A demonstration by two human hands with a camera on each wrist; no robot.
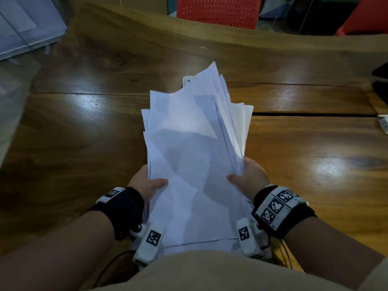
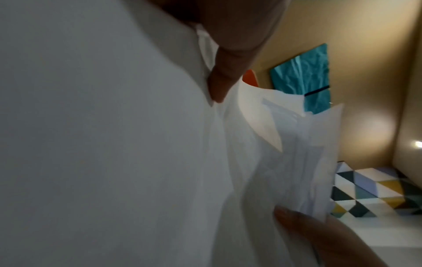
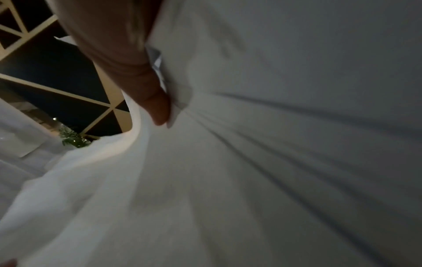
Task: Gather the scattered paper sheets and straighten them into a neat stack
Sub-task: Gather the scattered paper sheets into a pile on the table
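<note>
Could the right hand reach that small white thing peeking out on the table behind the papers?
Probably not right now: the right hand grips the paper sheets, which also cover most of the white thing.

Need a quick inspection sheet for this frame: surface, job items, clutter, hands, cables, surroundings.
Surface: glossy wooden table, seams between its planks.
Job's things: paper sheets gathered in one bundle, far edges fanned and uneven, not yet squared.
Clutter: a white object partly hidden behind the sheets; dark items and a white item at the right edge, unclear.
Grippers: left hand grips the bundle's left side, thumb on top; right hand grips its right side, thumb on top.
Cables: thin dark cable under the left wrist.
Surroundings: red perforated chair beyond the table.
</note>
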